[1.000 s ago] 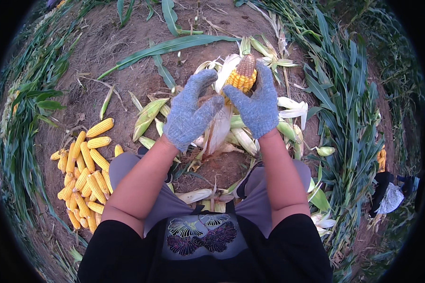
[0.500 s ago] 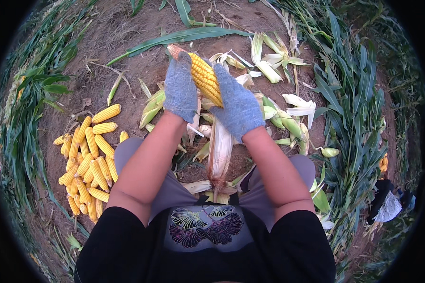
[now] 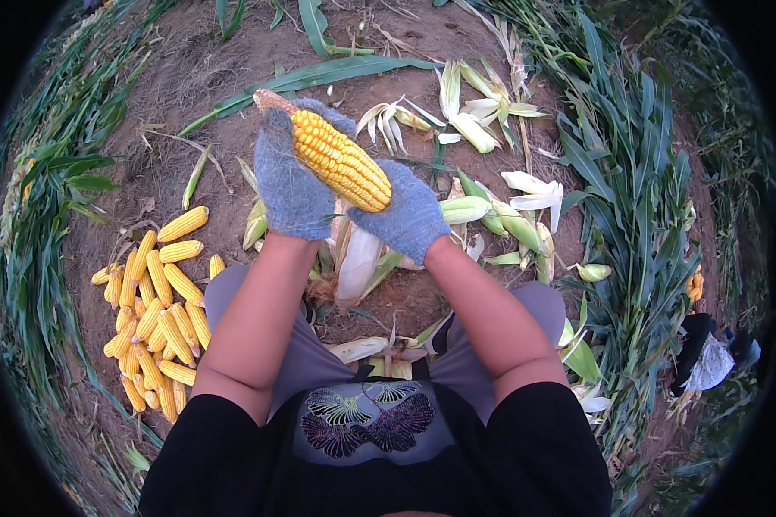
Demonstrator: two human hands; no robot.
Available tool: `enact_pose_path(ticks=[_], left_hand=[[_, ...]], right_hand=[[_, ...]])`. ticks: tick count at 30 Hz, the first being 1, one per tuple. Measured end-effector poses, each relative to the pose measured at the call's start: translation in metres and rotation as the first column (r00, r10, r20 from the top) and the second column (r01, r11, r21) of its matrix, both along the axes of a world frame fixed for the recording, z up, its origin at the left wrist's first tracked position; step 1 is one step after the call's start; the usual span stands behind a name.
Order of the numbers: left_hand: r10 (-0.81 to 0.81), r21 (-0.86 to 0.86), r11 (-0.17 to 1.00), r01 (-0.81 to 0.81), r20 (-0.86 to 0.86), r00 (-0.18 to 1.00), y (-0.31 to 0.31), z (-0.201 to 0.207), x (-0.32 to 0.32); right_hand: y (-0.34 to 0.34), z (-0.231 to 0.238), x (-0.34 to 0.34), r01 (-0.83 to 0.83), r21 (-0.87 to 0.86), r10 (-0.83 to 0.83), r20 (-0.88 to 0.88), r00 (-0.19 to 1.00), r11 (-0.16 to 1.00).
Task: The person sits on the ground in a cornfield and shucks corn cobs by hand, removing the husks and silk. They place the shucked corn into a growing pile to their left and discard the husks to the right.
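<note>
Cradling the husked corn ear [image 3: 341, 164] near both ends, left hand [image 3: 291, 185] and right hand [image 3: 409, 211] best grip firmly without squeezing.

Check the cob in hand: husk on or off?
Off: bare yellow kernels show along the cob, held in the left hand and right hand.

Corn ear [image 3: 341, 161] was bright yel. w/ pinkish-brn end [image 3: 272, 101]; gloves [image 3: 291, 191] were grey-blue; husks [image 3: 519, 227] cream & pale grn; shirt [image 3: 509, 457] blk w/ purple & yel.-grn fan pattern; trousers [image 3: 545, 314] grey.
</note>
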State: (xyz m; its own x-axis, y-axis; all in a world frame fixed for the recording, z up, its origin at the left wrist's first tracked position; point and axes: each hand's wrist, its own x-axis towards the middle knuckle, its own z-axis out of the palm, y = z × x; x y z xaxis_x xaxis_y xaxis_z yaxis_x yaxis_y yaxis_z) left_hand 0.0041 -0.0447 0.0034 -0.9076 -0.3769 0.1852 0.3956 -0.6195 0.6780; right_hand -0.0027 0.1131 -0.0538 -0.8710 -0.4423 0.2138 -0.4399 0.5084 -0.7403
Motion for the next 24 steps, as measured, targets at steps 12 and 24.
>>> enact_pose_path(ticks=[12, 24], left_hand=[[-0.181, -0.909, 0.137, -0.395, -0.415, 0.892, 0.058, -0.006, 0.047], [-0.179, 0.496, 0.864, 0.082, 0.152, 0.972, -0.057, 0.003, -0.024]], right_hand=[[0.009, -0.098, -0.007, -0.083, -0.636, 0.414, 0.392, 0.821, 0.767], [0.016, 0.0, -0.005, -0.287, 0.287, 0.379, -0.35, 0.857, 0.914]])
